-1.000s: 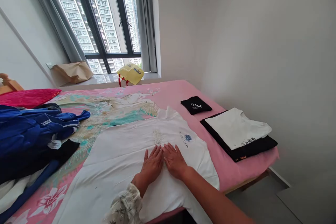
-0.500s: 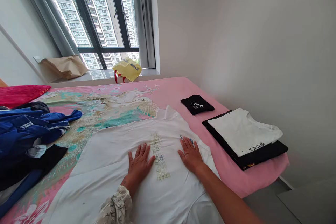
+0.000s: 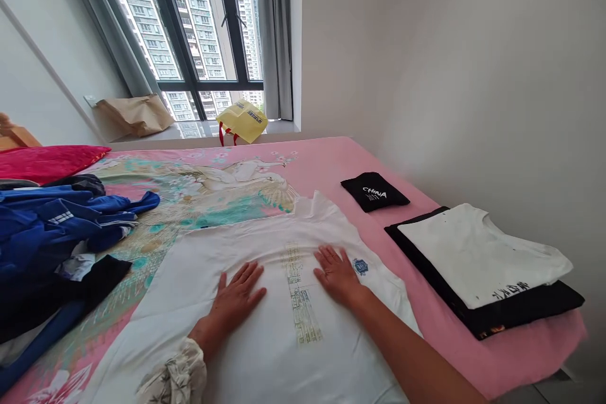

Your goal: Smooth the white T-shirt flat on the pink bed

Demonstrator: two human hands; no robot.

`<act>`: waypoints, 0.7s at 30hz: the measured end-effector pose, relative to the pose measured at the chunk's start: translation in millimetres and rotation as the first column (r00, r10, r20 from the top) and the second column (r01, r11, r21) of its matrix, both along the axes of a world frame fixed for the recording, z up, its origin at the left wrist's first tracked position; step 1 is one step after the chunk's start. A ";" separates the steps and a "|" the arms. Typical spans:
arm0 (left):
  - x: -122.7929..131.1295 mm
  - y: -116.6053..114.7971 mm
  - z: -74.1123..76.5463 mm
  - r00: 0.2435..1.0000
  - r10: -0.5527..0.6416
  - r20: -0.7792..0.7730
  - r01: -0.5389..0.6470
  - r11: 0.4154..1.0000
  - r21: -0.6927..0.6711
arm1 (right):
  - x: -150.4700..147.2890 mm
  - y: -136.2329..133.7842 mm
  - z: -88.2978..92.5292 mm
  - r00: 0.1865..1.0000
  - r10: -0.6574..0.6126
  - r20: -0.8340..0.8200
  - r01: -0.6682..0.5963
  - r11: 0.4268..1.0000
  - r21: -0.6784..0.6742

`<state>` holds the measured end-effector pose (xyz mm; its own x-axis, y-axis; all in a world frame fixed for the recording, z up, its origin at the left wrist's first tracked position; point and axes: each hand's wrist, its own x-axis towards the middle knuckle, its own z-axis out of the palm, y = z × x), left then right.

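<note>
A white T-shirt [image 3: 274,328] lies spread over the bed, its collar pointing toward the far side. Printed lines of greenish characters run down its middle, and a small blue badge [image 3: 360,266] sits to the right. My left hand [image 3: 234,300] rests flat on the cloth left of the print, fingers spread. On the other side of the print, my right hand [image 3: 337,274] also presses flat with fingers out, just left of the badge. Neither hand grips anything.
Folded black and white shirts [image 3: 483,259] are stacked on the pink bedsheet [image 3: 331,158] at right, near a small folded black garment [image 3: 375,192]. Loose blue and black clothes [image 3: 61,233] heap at left. A yellow bag [image 3: 243,121] and brown paper bag [image 3: 137,115] lie on the windowsill.
My right hand has slid left off the badge, uncovering it. My left hand has shifted left and slightly away from the print. The view has turned a little to the left.
</note>
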<state>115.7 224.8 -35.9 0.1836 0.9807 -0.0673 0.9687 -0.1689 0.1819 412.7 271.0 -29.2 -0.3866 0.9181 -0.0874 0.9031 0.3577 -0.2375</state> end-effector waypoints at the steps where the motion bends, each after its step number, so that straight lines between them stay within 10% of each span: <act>1: -18.5 1.9 0.1 0.995 0.101 -0.020 -0.101 0.995 -0.015 | 9.4 11.5 -3.3 0.997 -0.067 0.036 0.067 0.998 0.002; 5: -75.9 8.0 -7.1 0.922 0.372 -0.110 -0.375 0.927 -0.002 | 33.4 38.1 -21.1 0.980 -0.176 0.095 0.171 0.983 0.064; 10: -89.7 9.1 -15.0 0.905 0.407 -0.125 -0.398 0.913 0.089 | 34.7 37.7 -29.0 0.981 -0.170 0.092 0.157 0.978 0.134; 15: -54.0 0.8 0.5 0.999 -0.040 -0.020 0.042 0.986 0.158 | 8.5 21.8 -10.7 0.985 -0.153 0.076 0.144 0.983 0.118; 18: -12.5 2.3 8.0 0.933 -0.352 0.078 0.343 0.933 0.107 | -21.2 10.9 -3.0 0.978 0.206 -0.014 -0.204 0.974 0.098; 21: 7.0 18.1 4.9 0.940 -0.323 0.115 0.322 0.946 0.024 | -34.4 19.8 -3.3 0.953 0.299 -0.037 -0.299 0.954 0.008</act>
<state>122.7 242.9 -31.0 0.4961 0.8680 -0.0221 0.8346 -0.4697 0.2879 378.4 290.8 -32.6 -0.6467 0.7600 -0.0654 0.7451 0.6110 -0.2676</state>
